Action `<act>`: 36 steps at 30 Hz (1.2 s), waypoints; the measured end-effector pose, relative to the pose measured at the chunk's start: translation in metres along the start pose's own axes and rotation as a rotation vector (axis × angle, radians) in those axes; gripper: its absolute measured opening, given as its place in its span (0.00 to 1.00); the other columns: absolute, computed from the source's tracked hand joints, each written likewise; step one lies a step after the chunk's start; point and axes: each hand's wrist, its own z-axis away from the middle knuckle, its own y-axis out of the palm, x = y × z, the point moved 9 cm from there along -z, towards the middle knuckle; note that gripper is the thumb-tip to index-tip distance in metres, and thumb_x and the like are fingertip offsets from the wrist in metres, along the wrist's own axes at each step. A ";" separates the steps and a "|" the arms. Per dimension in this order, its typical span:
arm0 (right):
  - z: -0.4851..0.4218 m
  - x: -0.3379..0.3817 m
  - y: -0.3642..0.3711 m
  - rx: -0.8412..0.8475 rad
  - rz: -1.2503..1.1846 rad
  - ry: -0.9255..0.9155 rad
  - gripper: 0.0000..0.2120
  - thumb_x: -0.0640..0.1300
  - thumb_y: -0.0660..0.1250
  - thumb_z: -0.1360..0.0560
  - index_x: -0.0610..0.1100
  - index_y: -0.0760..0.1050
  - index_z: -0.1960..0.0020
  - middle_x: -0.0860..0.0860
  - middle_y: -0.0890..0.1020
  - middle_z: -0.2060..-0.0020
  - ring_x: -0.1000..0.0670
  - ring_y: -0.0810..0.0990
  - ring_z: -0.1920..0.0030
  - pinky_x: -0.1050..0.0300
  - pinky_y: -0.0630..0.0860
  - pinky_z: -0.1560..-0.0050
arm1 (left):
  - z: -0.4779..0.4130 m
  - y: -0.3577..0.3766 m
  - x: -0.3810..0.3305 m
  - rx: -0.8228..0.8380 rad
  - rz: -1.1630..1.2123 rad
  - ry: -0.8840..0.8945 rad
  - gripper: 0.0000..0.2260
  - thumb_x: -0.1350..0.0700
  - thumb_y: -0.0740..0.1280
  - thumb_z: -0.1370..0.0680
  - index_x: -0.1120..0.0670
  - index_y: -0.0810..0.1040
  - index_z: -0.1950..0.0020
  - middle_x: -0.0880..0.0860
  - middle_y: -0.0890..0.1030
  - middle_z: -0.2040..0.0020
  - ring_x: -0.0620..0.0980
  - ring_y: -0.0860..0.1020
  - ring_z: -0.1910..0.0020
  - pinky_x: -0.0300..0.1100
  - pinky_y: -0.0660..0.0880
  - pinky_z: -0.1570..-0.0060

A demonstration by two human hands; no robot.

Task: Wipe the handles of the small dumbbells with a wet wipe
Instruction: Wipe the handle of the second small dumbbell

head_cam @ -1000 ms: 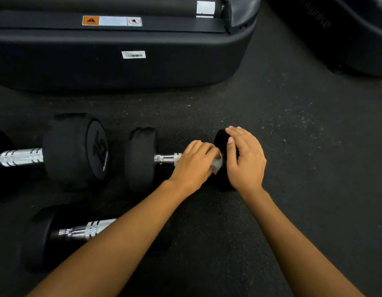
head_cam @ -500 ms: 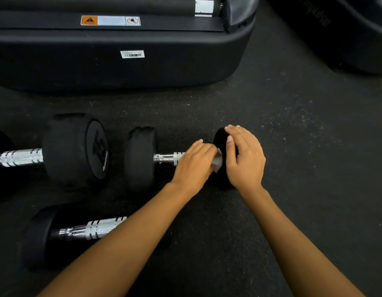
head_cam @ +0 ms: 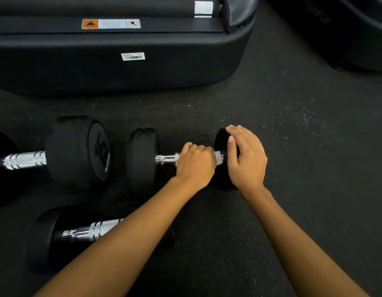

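Chrome shows along only a short stretch of the handle (head_cam: pixel 166 159) of the small dumbbell (head_cam: pixel 143 161), which lies on its side on the dark rubber floor (head_cam: pixel 293 157); the rest of the bar is under the left hand (head_cam: pixel 195 166). That hand is closed round the handle, knuckles up, with the wet wipe (head_cam: pixel 218 157) wrapped beneath the fingers. A white edge of it pokes out at the end of the bar, against the right head (head_cam: pixel 220 139). Held like that, I'd say, the wipe reaches all the way round the bar at once.

The right hand (head_cam: pixel 245 159) clasps that right head, thumb on the inner face and fingers laid over the top, only lightly bent. It looks to be there to stop the small dumbbell rolling while the other hand rubs.

Just left of the small dumbbell, almost head to head, sits a bigger dumbbell (head_cam: pixel 76 153) marked 15. On the near side of the small dumbbell and to its left, a third dumbbell (head_cam: pixel 85 232) lies partly under the left forearm (head_cam: pixel 132 232). Beyond the small dumbbell runs the black base of a gym machine (head_cam: pixel 121 78) with a barcode label (head_cam: pixel 133 56), and further off to its right stands a second machine (head_cam: pixel 357 35)
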 end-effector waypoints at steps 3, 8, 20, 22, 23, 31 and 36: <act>0.000 0.000 -0.001 -0.001 0.000 -0.004 0.18 0.46 0.54 0.21 0.41 0.77 0.40 0.48 0.80 0.42 0.50 0.74 0.36 0.48 0.69 0.34 | -0.001 0.001 0.014 0.036 -0.029 -0.032 0.17 0.52 0.51 0.19 0.54 0.77 0.42 0.52 0.81 0.48 0.51 0.76 0.47 0.47 0.58 0.34; -0.001 0.000 0.000 0.002 0.004 -0.002 0.18 0.46 0.54 0.21 0.42 0.77 0.40 0.48 0.80 0.42 0.50 0.74 0.36 0.49 0.69 0.34 | -0.015 0.006 0.018 0.236 -0.127 -0.146 0.18 0.51 0.49 0.19 0.53 0.78 0.53 0.53 0.81 0.53 0.54 0.78 0.51 0.51 0.61 0.36; 0.000 0.001 -0.001 -0.007 -0.002 -0.004 0.17 0.45 0.55 0.21 0.41 0.77 0.40 0.48 0.80 0.42 0.49 0.74 0.36 0.50 0.69 0.34 | -0.019 0.012 0.013 0.344 -0.109 -0.076 0.15 0.54 0.49 0.18 0.53 0.75 0.44 0.53 0.79 0.48 0.55 0.76 0.46 0.52 0.62 0.39; 0.000 0.001 -0.001 -0.010 -0.002 -0.005 0.17 0.45 0.55 0.21 0.41 0.77 0.40 0.48 0.80 0.42 0.50 0.74 0.36 0.50 0.68 0.34 | -0.020 0.014 0.003 0.368 -0.115 -0.050 0.14 0.54 0.51 0.19 0.53 0.75 0.44 0.53 0.79 0.47 0.55 0.76 0.45 0.52 0.62 0.40; 0.000 0.001 -0.002 -0.014 -0.001 -0.005 0.17 0.45 0.55 0.21 0.41 0.77 0.40 0.48 0.80 0.42 0.50 0.74 0.36 0.50 0.69 0.34 | -0.020 0.015 -0.004 0.365 -0.090 -0.026 0.14 0.53 0.51 0.19 0.53 0.75 0.45 0.54 0.79 0.46 0.55 0.76 0.45 0.52 0.62 0.38; 0.000 0.001 -0.001 -0.010 -0.005 -0.008 0.17 0.45 0.55 0.21 0.41 0.77 0.40 0.48 0.80 0.42 0.49 0.75 0.37 0.50 0.69 0.34 | -0.013 0.011 0.007 0.266 -0.078 0.044 0.17 0.52 0.48 0.18 0.55 0.75 0.44 0.54 0.79 0.47 0.54 0.77 0.45 0.53 0.57 0.32; -0.001 0.001 -0.001 -0.001 0.000 -0.009 0.17 0.45 0.54 0.21 0.41 0.77 0.40 0.48 0.80 0.42 0.49 0.74 0.36 0.49 0.69 0.34 | -0.014 0.012 -0.010 0.264 0.011 0.079 0.15 0.52 0.50 0.18 0.55 0.75 0.45 0.54 0.80 0.47 0.53 0.76 0.45 0.53 0.56 0.32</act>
